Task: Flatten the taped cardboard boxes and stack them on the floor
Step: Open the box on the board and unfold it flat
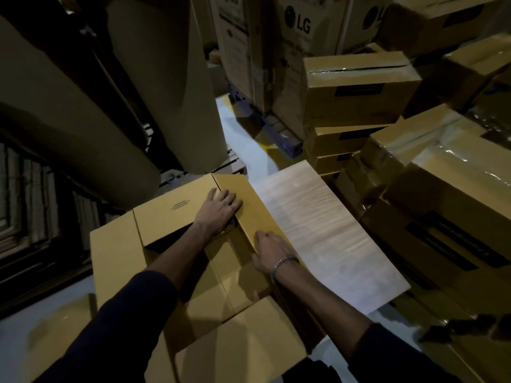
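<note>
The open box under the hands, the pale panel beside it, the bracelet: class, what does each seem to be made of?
Open box: matte yellow-brown cardboard, judging by creased fold lines and printed flap. Pale panel: probably cardboard too, with a lighter, faintly ribbed face; glare leaves it open. Bracelet on the right hand: seemingly metal or beads, since it glints; too small to tell.

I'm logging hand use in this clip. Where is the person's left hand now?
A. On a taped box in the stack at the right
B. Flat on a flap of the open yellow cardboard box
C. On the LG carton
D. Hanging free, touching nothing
B: the left hand lies with straight fingers on a flap of the open yellow cardboard box.
</note>
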`<action>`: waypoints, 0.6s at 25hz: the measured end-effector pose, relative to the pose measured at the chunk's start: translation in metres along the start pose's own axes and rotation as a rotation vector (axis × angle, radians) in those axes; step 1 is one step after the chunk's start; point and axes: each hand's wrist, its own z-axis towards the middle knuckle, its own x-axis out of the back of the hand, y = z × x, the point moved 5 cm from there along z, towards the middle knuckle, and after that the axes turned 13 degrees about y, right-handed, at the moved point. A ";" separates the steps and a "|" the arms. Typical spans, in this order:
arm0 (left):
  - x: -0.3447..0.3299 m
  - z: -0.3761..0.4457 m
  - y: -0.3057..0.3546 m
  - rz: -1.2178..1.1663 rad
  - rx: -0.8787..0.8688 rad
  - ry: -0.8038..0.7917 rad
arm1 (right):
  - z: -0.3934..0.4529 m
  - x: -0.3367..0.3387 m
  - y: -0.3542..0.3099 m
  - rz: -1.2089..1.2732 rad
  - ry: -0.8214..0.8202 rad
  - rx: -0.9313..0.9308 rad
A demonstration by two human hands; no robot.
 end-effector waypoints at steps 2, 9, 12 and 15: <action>-0.004 0.005 -0.008 -0.011 0.041 -0.002 | 0.029 -0.004 -0.013 0.013 -0.003 0.037; -0.026 0.010 -0.015 -0.137 0.181 0.005 | 0.043 -0.034 -0.024 -0.111 0.026 0.109; -0.022 -0.001 -0.006 -0.299 0.301 0.048 | 0.044 -0.042 -0.019 -0.085 0.002 0.146; -0.011 -0.054 0.024 -0.499 0.519 0.143 | 0.045 -0.040 -0.004 -0.017 -0.079 0.197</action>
